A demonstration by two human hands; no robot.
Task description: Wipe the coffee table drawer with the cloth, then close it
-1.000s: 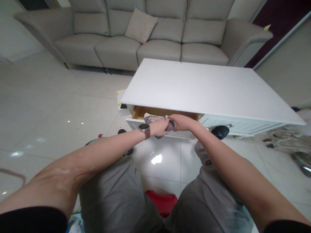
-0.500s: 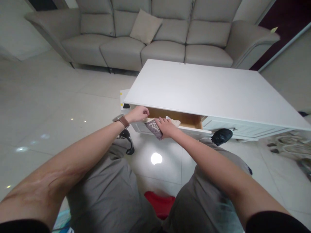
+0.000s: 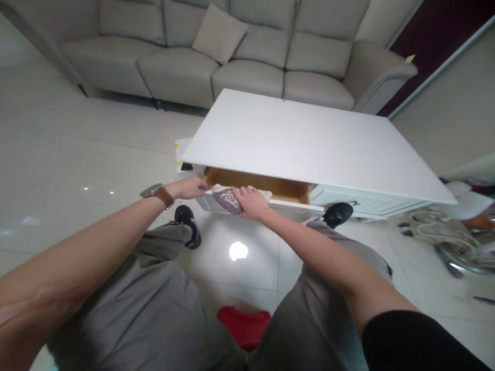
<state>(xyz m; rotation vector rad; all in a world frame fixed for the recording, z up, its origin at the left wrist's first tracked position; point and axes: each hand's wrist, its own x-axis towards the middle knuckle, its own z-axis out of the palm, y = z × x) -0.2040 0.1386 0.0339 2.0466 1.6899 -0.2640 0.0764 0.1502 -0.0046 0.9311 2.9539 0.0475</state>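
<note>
A drawer [image 3: 292,206] is pulled out of the white coffee table [image 3: 305,136], and its wooden inside shows. My right hand [image 3: 251,202] is closed over a folded cloth [image 3: 228,200], purplish-brown with a pale pattern and cream parts. The cloth lies over the top edge of the drawer front, partly covered by my fingers. At the left end of that drawer front, my left hand [image 3: 192,188] has its fingers curled at the edge, apart from the cloth. A watch [image 3: 158,193] with a brown strap is on my left wrist.
A grey sofa [image 3: 247,77] with a beige cushion [image 3: 219,33] stands behind the table. My black shoes are close to the drawer. Something red [image 3: 244,325] is between my legs. Cables [image 3: 429,232] and other items lie on the floor at right.
My left hand has moved from beside the cloth to the drawer front's left end. My right hand stays on the cloth, which lies flatter along the edge. The view has shifted slightly.
</note>
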